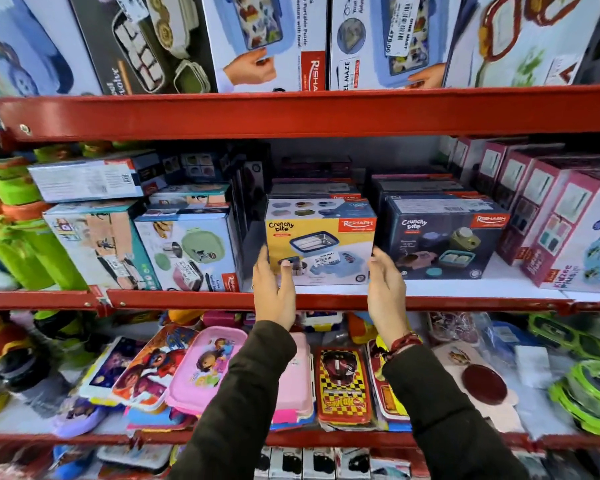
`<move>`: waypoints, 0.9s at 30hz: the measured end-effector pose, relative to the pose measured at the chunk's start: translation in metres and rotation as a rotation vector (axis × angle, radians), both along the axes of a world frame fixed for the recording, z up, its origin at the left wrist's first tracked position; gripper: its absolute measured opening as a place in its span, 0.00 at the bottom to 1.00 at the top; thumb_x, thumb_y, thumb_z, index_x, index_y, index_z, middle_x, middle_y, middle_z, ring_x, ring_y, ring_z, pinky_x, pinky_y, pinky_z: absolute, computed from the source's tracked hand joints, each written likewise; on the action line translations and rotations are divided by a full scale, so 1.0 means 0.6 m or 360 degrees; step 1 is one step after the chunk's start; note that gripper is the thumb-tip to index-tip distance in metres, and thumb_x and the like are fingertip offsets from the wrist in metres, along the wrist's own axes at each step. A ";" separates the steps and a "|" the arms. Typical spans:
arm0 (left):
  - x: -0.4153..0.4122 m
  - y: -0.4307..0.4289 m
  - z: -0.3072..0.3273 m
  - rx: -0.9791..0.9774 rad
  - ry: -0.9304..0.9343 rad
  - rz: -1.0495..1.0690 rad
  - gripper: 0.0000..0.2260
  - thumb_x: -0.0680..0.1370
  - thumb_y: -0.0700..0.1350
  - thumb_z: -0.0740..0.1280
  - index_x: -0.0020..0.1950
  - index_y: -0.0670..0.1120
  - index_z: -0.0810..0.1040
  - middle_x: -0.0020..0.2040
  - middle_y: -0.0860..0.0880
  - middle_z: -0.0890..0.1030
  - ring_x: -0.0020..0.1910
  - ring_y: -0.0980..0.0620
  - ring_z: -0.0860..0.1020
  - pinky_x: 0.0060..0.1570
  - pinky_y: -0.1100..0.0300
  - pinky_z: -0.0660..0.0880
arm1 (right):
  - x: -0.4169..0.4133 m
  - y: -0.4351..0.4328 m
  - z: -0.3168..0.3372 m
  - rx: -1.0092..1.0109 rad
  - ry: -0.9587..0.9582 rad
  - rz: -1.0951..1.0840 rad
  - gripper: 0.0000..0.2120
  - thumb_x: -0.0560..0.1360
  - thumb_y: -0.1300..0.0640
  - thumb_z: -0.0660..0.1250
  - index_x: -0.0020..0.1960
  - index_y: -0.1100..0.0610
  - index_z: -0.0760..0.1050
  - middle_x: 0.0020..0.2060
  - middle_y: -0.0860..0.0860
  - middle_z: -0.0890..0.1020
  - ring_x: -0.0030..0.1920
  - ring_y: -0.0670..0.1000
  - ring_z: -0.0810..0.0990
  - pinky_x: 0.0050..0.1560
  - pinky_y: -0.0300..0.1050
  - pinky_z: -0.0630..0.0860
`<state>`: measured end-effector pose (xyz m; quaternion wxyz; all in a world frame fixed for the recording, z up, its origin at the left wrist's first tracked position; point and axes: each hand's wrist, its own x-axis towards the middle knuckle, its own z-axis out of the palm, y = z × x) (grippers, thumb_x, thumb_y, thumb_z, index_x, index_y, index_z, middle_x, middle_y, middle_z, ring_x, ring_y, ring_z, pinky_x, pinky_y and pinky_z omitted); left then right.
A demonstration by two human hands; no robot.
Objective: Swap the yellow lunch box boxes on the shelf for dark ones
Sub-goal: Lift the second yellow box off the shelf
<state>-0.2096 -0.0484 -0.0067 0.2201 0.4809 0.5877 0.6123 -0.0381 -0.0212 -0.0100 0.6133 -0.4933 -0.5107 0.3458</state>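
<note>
Centrally, head view: yellow lunch box carton (321, 242), rectangular printed cardboard with a glossy face and a white price sticker, stands upright at the front edge of the middle shelf (465, 289), a white board behind a red painted metal lip. Left hand (273, 289) is raised at the carton's lower left corner, fingers spread and extended, thumb lying over the front face; palm contact with the side cannot be confirmed. Right hand (386, 289) is at the lower right corner, fingers loosely curled and apart, fingertips at the carton's edge; not closed on it. Both arms wear dark matte sleeves; a red thread band (405, 342) circles the right wrist. Dark lunch box carton (445, 240), same boxy shape with navy print, sits just beside the yellow one on its right, with more dark cartons stacked behind. Pink tall cartons (548, 220) stand further right. Green bottles (32, 244), smooth plastic cylinders, crowd the left end. Lower shelf holds flat plastic lunch boxes, among them a pink rounded one (205, 368).
</note>
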 end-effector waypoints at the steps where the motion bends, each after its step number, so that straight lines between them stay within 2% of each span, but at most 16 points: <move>1: -0.003 -0.002 0.000 0.0000 0.0013 -0.0031 0.25 0.83 0.43 0.59 0.80 0.46 0.59 0.76 0.46 0.66 0.72 0.55 0.65 0.66 0.68 0.56 | 0.002 -0.002 0.002 0.0029 0.0005 -0.0021 0.18 0.85 0.58 0.58 0.73 0.59 0.74 0.69 0.55 0.79 0.70 0.52 0.76 0.69 0.42 0.68; 3: -0.010 -0.009 0.005 0.0038 0.0024 -0.0068 0.25 0.82 0.38 0.59 0.80 0.47 0.60 0.74 0.46 0.68 0.65 0.64 0.65 0.65 0.72 0.58 | 0.006 -0.012 0.005 0.0118 0.0085 -0.0055 0.17 0.84 0.61 0.59 0.70 0.60 0.76 0.66 0.54 0.82 0.65 0.49 0.79 0.66 0.38 0.73; 4: -0.013 -0.013 0.008 0.0063 -0.0004 -0.0094 0.26 0.81 0.37 0.59 0.80 0.47 0.61 0.74 0.45 0.68 0.65 0.64 0.65 0.67 0.70 0.59 | 0.008 -0.020 0.008 0.0162 0.0136 -0.0072 0.17 0.83 0.63 0.60 0.69 0.60 0.77 0.63 0.53 0.83 0.62 0.44 0.81 0.63 0.35 0.74; 6: -0.017 -0.021 0.015 0.0135 -0.0166 -0.0205 0.29 0.80 0.31 0.58 0.80 0.47 0.61 0.75 0.45 0.68 0.71 0.57 0.68 0.73 0.62 0.64 | 0.014 -0.029 0.012 0.0255 0.0239 -0.0101 0.16 0.82 0.66 0.59 0.66 0.62 0.79 0.59 0.50 0.84 0.58 0.37 0.81 0.60 0.32 0.75; 7: -0.018 -0.026 0.018 0.0186 -0.0266 -0.0273 0.31 0.78 0.28 0.57 0.80 0.47 0.61 0.76 0.45 0.68 0.74 0.54 0.68 0.73 0.62 0.67 | 0.017 -0.033 0.013 0.0300 0.0281 -0.0105 0.15 0.82 0.66 0.59 0.64 0.62 0.79 0.58 0.48 0.84 0.57 0.35 0.81 0.61 0.33 0.75; 9: -0.024 -0.034 0.025 0.0263 -0.0376 -0.0337 0.33 0.77 0.26 0.56 0.79 0.49 0.61 0.75 0.46 0.70 0.73 0.53 0.70 0.65 0.71 0.72 | 0.024 -0.038 0.018 0.0372 0.0367 -0.0065 0.15 0.81 0.67 0.58 0.60 0.62 0.80 0.56 0.47 0.84 0.59 0.38 0.82 0.64 0.39 0.76; 10: -0.029 -0.037 0.028 0.0277 -0.0395 -0.0346 0.33 0.77 0.26 0.57 0.78 0.50 0.61 0.74 0.46 0.71 0.72 0.54 0.71 0.62 0.72 0.73 | 0.028 -0.040 0.021 0.0401 0.0412 -0.0025 0.15 0.80 0.68 0.57 0.58 0.61 0.81 0.57 0.48 0.85 0.61 0.41 0.82 0.65 0.41 0.76; 12: -0.038 -0.041 0.035 0.0298 -0.0424 -0.0399 0.32 0.77 0.27 0.58 0.77 0.51 0.62 0.74 0.45 0.73 0.72 0.54 0.72 0.64 0.66 0.73 | 0.036 -0.043 0.025 0.0442 0.0460 0.0050 0.18 0.78 0.70 0.56 0.57 0.59 0.81 0.61 0.51 0.84 0.67 0.47 0.80 0.67 0.46 0.75; 14: -0.047 -0.047 0.041 0.0328 -0.0454 -0.0506 0.32 0.76 0.27 0.59 0.77 0.51 0.62 0.73 0.45 0.73 0.72 0.52 0.73 0.70 0.56 0.71 | 0.046 -0.044 0.026 0.0489 0.0502 0.0130 0.21 0.77 0.70 0.55 0.64 0.60 0.79 0.65 0.54 0.83 0.71 0.52 0.78 0.67 0.54 0.74; 15: -0.052 -0.050 0.044 0.0349 -0.0466 -0.0550 0.32 0.76 0.28 0.60 0.76 0.51 0.62 0.72 0.45 0.74 0.72 0.52 0.73 0.70 0.55 0.71 | 0.051 -0.045 0.026 0.0509 0.0524 0.0179 0.23 0.76 0.70 0.55 0.68 0.61 0.75 0.66 0.55 0.82 0.71 0.53 0.77 0.65 0.56 0.73; 17: -0.062 -0.054 0.048 0.0394 -0.0482 -0.0583 0.33 0.74 0.30 0.62 0.76 0.52 0.62 0.71 0.46 0.76 0.71 0.53 0.74 0.68 0.56 0.73 | 0.062 -0.047 0.027 0.0507 0.0497 0.0255 0.27 0.73 0.69 0.58 0.72 0.60 0.72 0.66 0.54 0.83 0.71 0.53 0.78 0.64 0.54 0.75; 20: -0.073 -0.055 0.058 0.0435 -0.0511 -0.0553 0.28 0.79 0.32 0.66 0.75 0.48 0.63 0.70 0.46 0.77 0.68 0.53 0.78 0.62 0.59 0.78 | 0.071 -0.049 0.034 0.0487 0.0343 0.0278 0.26 0.70 0.69 0.65 0.66 0.53 0.78 0.62 0.50 0.85 0.65 0.51 0.82 0.64 0.51 0.78; 23: -0.071 -0.056 0.076 0.0490 -0.0523 -0.0368 0.17 0.76 0.38 0.72 0.64 0.45 0.75 0.58 0.52 0.85 0.58 0.57 0.83 0.56 0.67 0.78 | 0.075 -0.050 0.042 0.0447 0.0288 0.0295 0.24 0.71 0.65 0.70 0.60 0.43 0.80 0.56 0.43 0.87 0.59 0.45 0.83 0.61 0.43 0.80; 25: -0.063 -0.059 0.085 0.0555 -0.0493 -0.0254 0.11 0.75 0.42 0.74 0.57 0.42 0.81 0.50 0.55 0.87 0.52 0.59 0.85 0.52 0.69 0.79 | 0.076 -0.050 0.045 0.0430 0.0295 0.0318 0.20 0.73 0.65 0.71 0.58 0.43 0.80 0.54 0.42 0.88 0.59 0.44 0.84 0.60 0.40 0.80; 27: -0.057 -0.064 0.089 0.0593 -0.0494 -0.0214 0.12 0.76 0.45 0.73 0.57 0.40 0.82 0.50 0.55 0.87 0.52 0.59 0.84 0.53 0.68 0.79 | 0.073 -0.051 0.049 0.0427 0.0338 0.0309 0.17 0.75 0.64 0.70 0.57 0.45 0.79 0.53 0.41 0.88 0.58 0.43 0.84 0.58 0.38 0.79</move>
